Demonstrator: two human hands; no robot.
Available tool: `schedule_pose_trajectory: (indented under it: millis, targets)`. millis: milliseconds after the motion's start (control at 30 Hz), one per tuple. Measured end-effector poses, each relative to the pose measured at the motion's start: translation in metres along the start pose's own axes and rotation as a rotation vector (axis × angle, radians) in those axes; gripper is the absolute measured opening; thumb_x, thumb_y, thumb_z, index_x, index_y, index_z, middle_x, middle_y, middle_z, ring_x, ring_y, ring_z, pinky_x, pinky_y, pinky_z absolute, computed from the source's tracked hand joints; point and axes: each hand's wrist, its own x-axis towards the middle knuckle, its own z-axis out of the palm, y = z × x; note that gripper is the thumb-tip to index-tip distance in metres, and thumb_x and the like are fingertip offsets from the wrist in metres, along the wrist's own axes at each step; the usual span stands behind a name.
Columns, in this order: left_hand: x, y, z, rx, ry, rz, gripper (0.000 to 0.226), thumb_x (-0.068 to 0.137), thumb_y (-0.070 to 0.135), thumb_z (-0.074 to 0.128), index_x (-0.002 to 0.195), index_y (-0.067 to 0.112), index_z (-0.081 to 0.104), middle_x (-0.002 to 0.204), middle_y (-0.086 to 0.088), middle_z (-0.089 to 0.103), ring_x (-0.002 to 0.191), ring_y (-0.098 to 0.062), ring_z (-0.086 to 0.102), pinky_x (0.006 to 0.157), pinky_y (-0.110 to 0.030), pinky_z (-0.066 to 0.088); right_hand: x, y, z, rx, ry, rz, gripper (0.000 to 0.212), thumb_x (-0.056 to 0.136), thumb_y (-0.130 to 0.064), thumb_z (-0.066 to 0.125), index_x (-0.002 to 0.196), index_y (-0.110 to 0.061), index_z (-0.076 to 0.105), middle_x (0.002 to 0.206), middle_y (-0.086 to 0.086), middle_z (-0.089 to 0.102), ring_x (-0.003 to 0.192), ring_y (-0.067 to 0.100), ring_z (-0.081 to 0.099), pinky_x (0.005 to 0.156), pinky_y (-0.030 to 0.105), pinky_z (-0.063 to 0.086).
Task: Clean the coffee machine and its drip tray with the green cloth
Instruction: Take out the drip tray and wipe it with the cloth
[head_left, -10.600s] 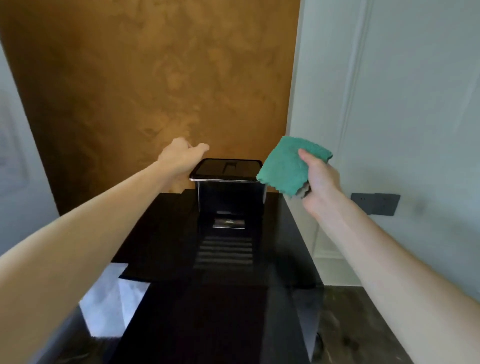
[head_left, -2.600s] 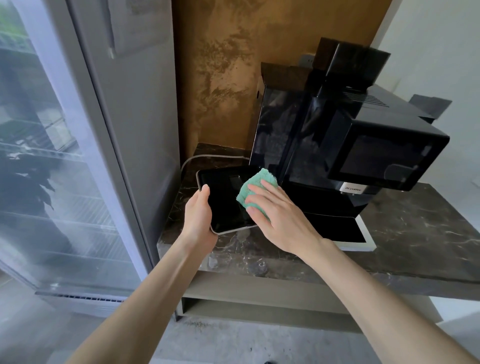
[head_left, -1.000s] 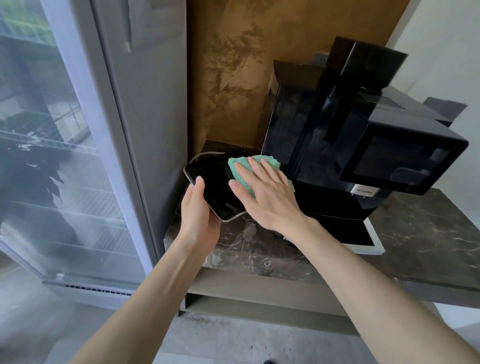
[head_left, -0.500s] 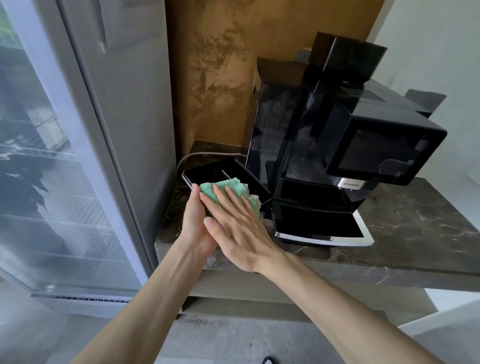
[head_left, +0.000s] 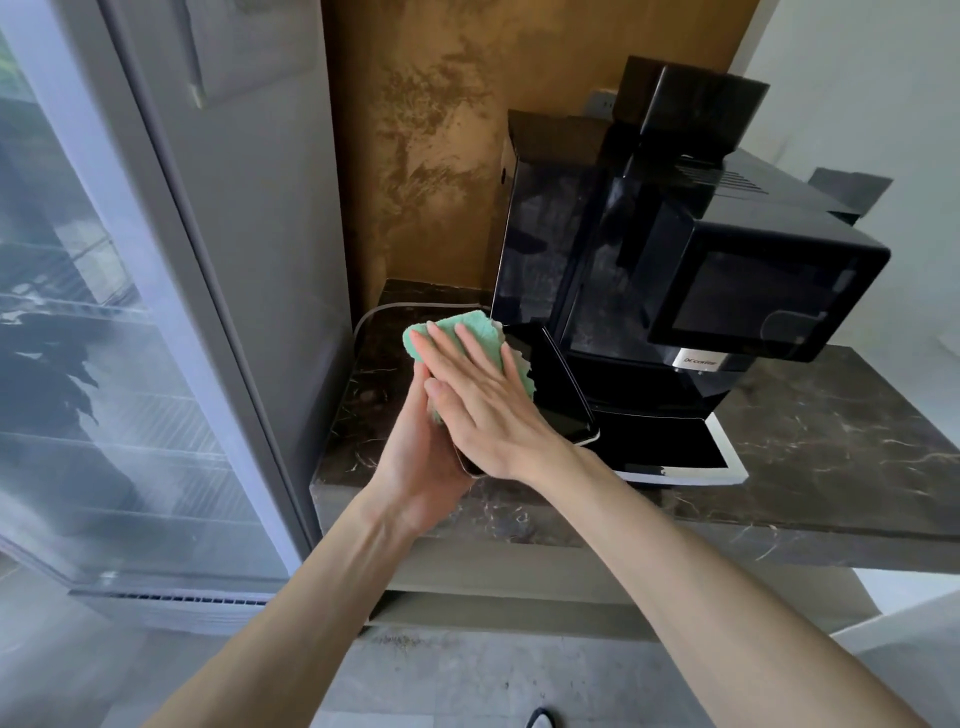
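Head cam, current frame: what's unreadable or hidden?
- Head: black panel surface beneath green cloth and right hand: covered.
- Head: left hand fingers: behind the panel and right hand.
- Head: coffee machine badge lettering: too small.
- Head: dark object at bottom edge: cut off.

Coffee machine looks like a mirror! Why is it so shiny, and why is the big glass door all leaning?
Head view: the glossy black coffee machine throws back pale, smudgy reflections. Head view: the glass door catches daylight glare, and the wide-angle lens tilts and bows its frame. Head view: the green cloth and right hand look sharp.
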Motion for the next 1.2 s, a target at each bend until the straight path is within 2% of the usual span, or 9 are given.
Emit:
schedule_pose_trajectory:
  millis: [167, 300, 400, 533, 633, 833, 967, 1100, 1200]
  targets:
    - [-0.006, 0.007, 0.003, 0.005, -0.057, 0.022, 0.070, 0.102, 0.070, 0.025, 0.152, 0.027, 0.049, 0.147, -0.005, 0.061, 0.134, -0.026, 0.059, 0.112, -0.049, 0.044, 0.011, -0.003, -0.007, -0.070, -0.008, -0.044, 0.051, 0.112, -0.028, 0.025, 0.162, -0.036, 0.018, 0.171, -0.012, 0.013, 0.158, 0.013, -0.004, 0.124, 0.059, -0.004]
    - [-0.005, 0.004, -0.001, 0.045, -0.049, 0.034, 0.064, 0.104, 0.065, 0.030, 0.156, 0.030, 0.042, 0.152, -0.004, 0.056, 0.140, -0.026, 0.053, 0.117, -0.049, 0.041, 0.015, -0.002, -0.006, -0.153, 0.022, -0.063, 0.055, 0.109, -0.022, 0.028, 0.162, -0.033, 0.019, 0.170, -0.006, 0.018, 0.158, 0.018, 0.004, 0.124, 0.059, 0.005]
    - [-0.005, 0.003, -0.006, 0.065, -0.072, 0.024, 0.057, 0.108, 0.053, 0.031, 0.158, 0.025, 0.038, 0.153, -0.009, 0.054, 0.140, -0.028, 0.053, 0.104, -0.044, 0.054, 0.016, 0.000, -0.005, -0.145, 0.033, -0.055, 0.057, 0.108, -0.022, 0.032, 0.162, -0.032, 0.019, 0.170, -0.006, 0.019, 0.158, 0.017, 0.004, 0.125, 0.057, 0.004]
    - [-0.007, 0.006, -0.009, 0.029, -0.124, 0.034, 0.049, 0.112, 0.036, 0.033, 0.159, 0.021, 0.036, 0.156, -0.016, 0.049, 0.143, -0.036, 0.048, 0.104, -0.050, 0.052, 0.018, 0.003, -0.008, -0.017, 0.033, -0.026, 0.053, 0.111, -0.027, 0.032, 0.162, -0.032, 0.021, 0.170, -0.007, 0.019, 0.158, 0.014, 0.002, 0.127, 0.051, -0.002]
    - [-0.009, 0.006, -0.009, 0.055, -0.161, 0.093, 0.045, 0.112, 0.026, 0.034, 0.156, 0.021, 0.041, 0.152, -0.015, 0.054, 0.139, -0.034, 0.054, 0.096, -0.045, 0.057, 0.020, 0.004, -0.013, 0.033, 0.032, 0.006, 0.052, 0.112, -0.029, 0.031, 0.163, -0.033, 0.021, 0.170, -0.008, 0.018, 0.158, 0.012, 0.001, 0.127, 0.049, -0.004]
    - [-0.008, 0.004, -0.017, 0.148, -0.169, 0.095, 0.048, 0.105, 0.004, 0.045, 0.150, 0.021, 0.051, 0.146, -0.018, 0.059, 0.124, -0.033, 0.064, 0.090, -0.048, 0.061, 0.015, 0.011, -0.021, -0.142, 0.047, 0.059, 0.052, 0.112, -0.039, 0.025, 0.163, -0.034, 0.016, 0.170, -0.007, 0.019, 0.158, 0.014, 0.005, 0.127, 0.053, -0.001]
    - [-0.013, 0.011, -0.024, 0.238, -0.141, 0.108, 0.057, 0.098, -0.005, 0.044, 0.148, 0.021, 0.053, 0.143, -0.016, 0.061, 0.127, -0.037, 0.062, 0.094, -0.050, 0.060, 0.014, 0.035, -0.037, -0.174, 0.072, 0.196, 0.052, 0.111, -0.038, 0.027, 0.162, -0.032, 0.020, 0.170, -0.005, 0.020, 0.157, 0.018, 0.009, 0.127, 0.053, 0.008]
    - [-0.016, 0.016, -0.026, 0.275, -0.114, 0.109, 0.056, 0.099, -0.006, 0.042, 0.147, 0.020, 0.053, 0.141, -0.014, 0.064, 0.126, -0.037, 0.063, 0.094, -0.053, 0.060, 0.005, 0.052, -0.043, 0.052, 0.063, 0.285, 0.052, 0.110, -0.037, 0.034, 0.161, -0.033, 0.025, 0.168, -0.010, 0.022, 0.156, 0.015, 0.011, 0.121, 0.048, 0.024]
    - [-0.015, 0.016, -0.028, 0.282, -0.087, 0.109, 0.054, 0.100, -0.003, 0.043, 0.146, 0.023, 0.053, 0.140, -0.013, 0.064, 0.126, -0.036, 0.064, 0.094, -0.055, 0.059, 0.000, 0.058, -0.039, 0.134, 0.178, 0.316, 0.053, 0.109, -0.035, 0.039, 0.160, -0.029, 0.029, 0.163, -0.008, 0.033, 0.147, 0.017, 0.033, 0.105, 0.035, 0.042]
